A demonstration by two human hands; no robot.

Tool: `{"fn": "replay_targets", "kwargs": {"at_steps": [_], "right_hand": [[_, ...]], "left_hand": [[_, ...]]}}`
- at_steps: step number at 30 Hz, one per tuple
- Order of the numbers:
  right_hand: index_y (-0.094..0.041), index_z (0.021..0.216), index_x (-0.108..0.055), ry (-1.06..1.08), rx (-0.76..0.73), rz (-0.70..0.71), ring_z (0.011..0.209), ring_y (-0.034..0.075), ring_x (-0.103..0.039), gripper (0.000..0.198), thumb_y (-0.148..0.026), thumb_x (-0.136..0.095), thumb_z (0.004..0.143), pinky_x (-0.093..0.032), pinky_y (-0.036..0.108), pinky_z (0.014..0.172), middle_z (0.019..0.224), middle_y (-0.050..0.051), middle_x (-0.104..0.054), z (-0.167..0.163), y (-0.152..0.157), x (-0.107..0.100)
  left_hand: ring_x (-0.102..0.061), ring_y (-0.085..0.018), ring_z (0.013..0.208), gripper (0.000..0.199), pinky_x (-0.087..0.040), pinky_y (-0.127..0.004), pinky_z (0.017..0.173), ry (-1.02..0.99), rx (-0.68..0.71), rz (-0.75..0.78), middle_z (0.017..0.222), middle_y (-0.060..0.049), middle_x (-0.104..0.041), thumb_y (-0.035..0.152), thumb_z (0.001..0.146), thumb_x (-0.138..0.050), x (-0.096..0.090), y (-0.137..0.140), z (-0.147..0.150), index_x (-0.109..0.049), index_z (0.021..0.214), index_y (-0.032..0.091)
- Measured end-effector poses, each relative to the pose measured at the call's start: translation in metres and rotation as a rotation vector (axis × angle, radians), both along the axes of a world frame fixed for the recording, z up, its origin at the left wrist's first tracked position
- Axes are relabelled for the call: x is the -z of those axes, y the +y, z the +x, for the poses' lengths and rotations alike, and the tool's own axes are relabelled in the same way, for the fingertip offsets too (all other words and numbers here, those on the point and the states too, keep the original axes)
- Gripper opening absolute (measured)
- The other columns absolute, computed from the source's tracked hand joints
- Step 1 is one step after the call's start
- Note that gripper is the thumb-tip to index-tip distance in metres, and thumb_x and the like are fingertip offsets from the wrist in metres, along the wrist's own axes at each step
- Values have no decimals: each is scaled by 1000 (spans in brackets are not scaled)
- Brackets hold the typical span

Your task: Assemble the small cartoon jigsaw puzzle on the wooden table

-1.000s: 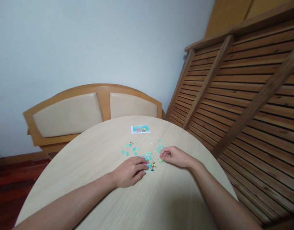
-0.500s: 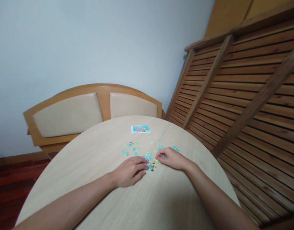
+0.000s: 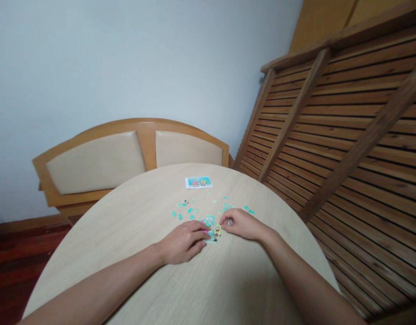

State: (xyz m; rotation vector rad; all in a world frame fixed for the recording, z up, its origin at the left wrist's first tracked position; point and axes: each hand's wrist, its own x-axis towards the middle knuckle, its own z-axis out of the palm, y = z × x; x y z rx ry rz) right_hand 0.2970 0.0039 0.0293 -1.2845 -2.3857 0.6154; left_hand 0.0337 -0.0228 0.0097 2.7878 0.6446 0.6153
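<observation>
A partly joined jigsaw puzzle (image 3: 211,234) with cartoon figures lies on the round table. My left hand (image 3: 186,241) rests palm down at its left side, fingers stretched out over the pink part and covering some of it. At the right edge, my right hand (image 3: 240,223) has thumb and index finger closed in a pinch against a yellow puzzle piece (image 3: 217,230) with a cartoon face. The fingertips hide the edge of that piece. Loose turquoise puzzle pieces (image 3: 190,211) are scattered just beyond my hands.
A small picture card (image 3: 198,182) lies toward the far side of the pale round table (image 3: 140,203). More loose pieces (image 3: 249,210) sit beyond my right hand. Behind stands a padded wooden headboard (image 3: 147,144); a slatted wooden panel (image 3: 329,122) leans at the right.
The yellow piece has shifted slightly left, closer against the rest of the puzzle, with my right fingertips following it. My left hand stays in place.
</observation>
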Motion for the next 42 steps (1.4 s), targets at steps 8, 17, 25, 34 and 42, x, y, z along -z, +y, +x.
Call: {"fn": "replay_targets", "kwargs": {"at_steps": [8,17,25,34,42], "right_hand": [[-18,80,-76,-25,8,50,74,18,-63,12,-22,-64,79,-43,26,68,81,5,-75,-1,1,1],[-19,83,-75,-36,12,80,78,18,-64,15,-27,-63,84,-44,27,72,85,5,-74,-1,1,2],[-20,85,-75,-32,-1,67,79,18,-63,13,-29,-68,79,-44,26,70,87,4,-73,2,0,1],[-20,85,-75,-34,-3,87,77,18,-63,11,-25,-66,79,-43,27,71,85,4,-74,-1,0,2],[-17,91,-73,58,84,91,74,17,-61,19,-30,-60,86,-43,26,68,89,7,-72,15,5,-5]], "left_hand": [[-58,-24,116,25,-47,-39,103,-12,7,0,124,-10,-63,21,97,-49,-1,0,0,-64,118,21],[-58,-24,117,25,-47,-39,103,-20,8,-4,124,-10,-63,22,97,-49,-1,0,-1,-64,117,22],[-58,-24,117,26,-47,-39,103,-6,6,4,124,-10,-63,22,97,-50,0,0,0,-64,118,21],[-58,-24,117,26,-47,-39,103,-14,7,1,124,-10,-63,23,98,-49,-1,0,0,-64,118,22],[-57,-24,118,26,-47,-39,104,-3,6,-10,125,-10,-63,23,97,-49,2,0,-2,-64,118,21]]}}
